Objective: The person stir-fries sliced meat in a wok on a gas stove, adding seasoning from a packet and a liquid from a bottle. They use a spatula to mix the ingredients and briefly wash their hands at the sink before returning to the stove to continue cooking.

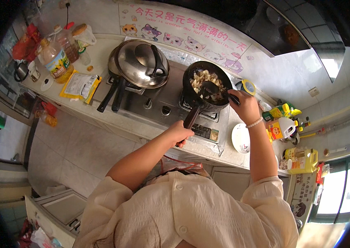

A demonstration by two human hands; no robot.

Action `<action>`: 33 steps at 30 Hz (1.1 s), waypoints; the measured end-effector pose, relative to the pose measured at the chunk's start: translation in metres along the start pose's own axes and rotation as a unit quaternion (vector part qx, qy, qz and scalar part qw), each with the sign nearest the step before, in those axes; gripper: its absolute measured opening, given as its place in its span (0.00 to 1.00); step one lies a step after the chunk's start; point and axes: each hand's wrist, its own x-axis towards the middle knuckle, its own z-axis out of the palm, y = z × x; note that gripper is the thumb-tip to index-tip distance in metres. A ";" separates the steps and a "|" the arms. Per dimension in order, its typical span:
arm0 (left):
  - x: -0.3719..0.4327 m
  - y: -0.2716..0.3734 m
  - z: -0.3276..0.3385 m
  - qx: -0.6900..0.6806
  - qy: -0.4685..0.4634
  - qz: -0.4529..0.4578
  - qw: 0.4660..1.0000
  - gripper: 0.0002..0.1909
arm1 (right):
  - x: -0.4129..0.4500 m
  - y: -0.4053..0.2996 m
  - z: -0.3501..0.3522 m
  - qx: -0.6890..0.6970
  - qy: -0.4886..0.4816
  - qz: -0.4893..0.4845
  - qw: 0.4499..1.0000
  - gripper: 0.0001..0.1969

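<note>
A dark wok rests over the right burner of a steel gas stove, tilted a little. My left hand is closed round its long brown handle. In the wok lie pale, sliced pieces of food with some darker bits. My right hand grips the black handle of a spatula or ladle, whose head is among the food. Left of the wok, a lidded pan with a domed steel lid stands on the stove, and two black handles point towards the front.
A white bowl stands on the counter by my right forearm. Bottles, including a white jug and a yellow oil jug, line the right side. At left are an oil bottle and a yellow-edged packet. The range hood hangs above.
</note>
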 end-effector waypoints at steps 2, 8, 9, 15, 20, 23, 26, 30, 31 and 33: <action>0.000 0.000 -0.001 0.008 0.004 -0.009 1.000 0.17 | 0.007 -0.003 0.004 -0.063 0.041 0.052 0.996 0.12; -0.005 0.001 0.003 -0.001 0.014 -0.013 1.000 0.17 | 0.047 -0.019 0.003 -0.252 0.121 0.171 0.945 0.17; -0.006 0.002 0.004 0.000 0.013 -0.014 1.000 0.17 | 0.053 -0.020 0.003 -0.279 0.096 0.195 0.935 0.17; -0.004 -0.001 0.000 -0.026 -0.001 -0.014 1.000 0.26 | 0.002 0.053 0.046 -0.082 0.289 0.407 0.863 0.18; -0.001 0.001 0.005 -0.025 -0.011 -0.022 0.999 0.45 | -0.023 0.080 0.076 0.432 0.271 0.353 0.785 0.11; -0.002 0.002 0.006 -0.017 -0.009 -0.023 1.000 0.45 | -0.025 0.068 0.061 0.265 0.175 0.230 0.920 0.11; -0.006 0.001 0.002 -0.022 -0.001 -0.026 0.999 0.46 | -0.015 0.021 0.003 0.175 0.112 0.108 0.972 0.11; -0.007 -0.001 -0.001 -0.034 0.004 -0.021 0.999 0.45 | -0.025 -0.006 -0.060 0.120 0.033 0.027 0.992 0.12; -0.003 -0.003 -0.001 -0.029 -0.009 -0.020 0.999 0.46 | -0.028 -0.008 -0.069 0.122 0.017 -0.003 0.992 0.12; 0.001 -0.004 -0.001 -0.024 -0.023 -0.018 0.999 0.47 | -0.029 -0.010 -0.073 0.119 -0.008 -0.002 0.993 0.13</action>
